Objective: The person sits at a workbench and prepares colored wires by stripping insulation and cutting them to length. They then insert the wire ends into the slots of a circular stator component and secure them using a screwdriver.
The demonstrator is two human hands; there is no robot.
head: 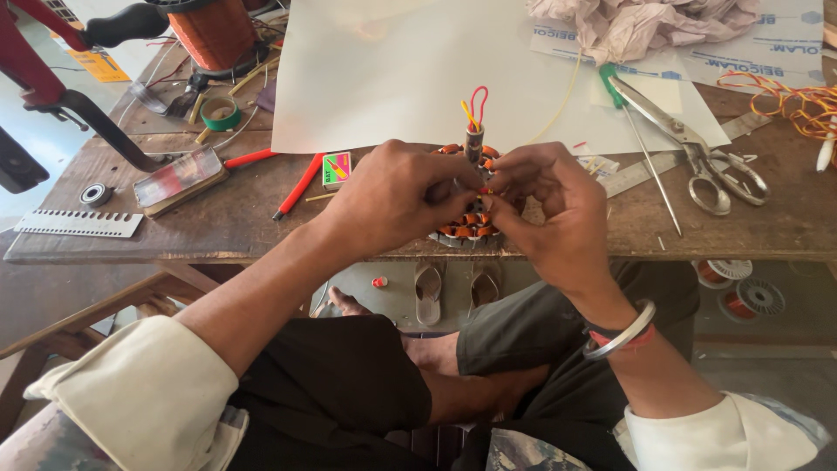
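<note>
A round motor stator (468, 228) with orange copper coils sits at the near edge of the wooden workbench (218, 218). Red and yellow wire leads (475, 109) in a grey sleeve rise from its top. My left hand (392, 196) covers the stator's left side, fingers pinched at its middle. My right hand (549, 209) grips the right side, fingertips meeting the left hand's. A metal bangle is on my right wrist. Most of the stator is hidden by both hands.
Scissors (697, 148) and a thin rod lie to the right on a large white sheet (418, 70). A matchbox (336, 170), red pen (301, 185), tape roll (220, 113), copper wire spool (214, 30), crumpled cloth (645, 22) and loose orange wire (798, 100) surround them.
</note>
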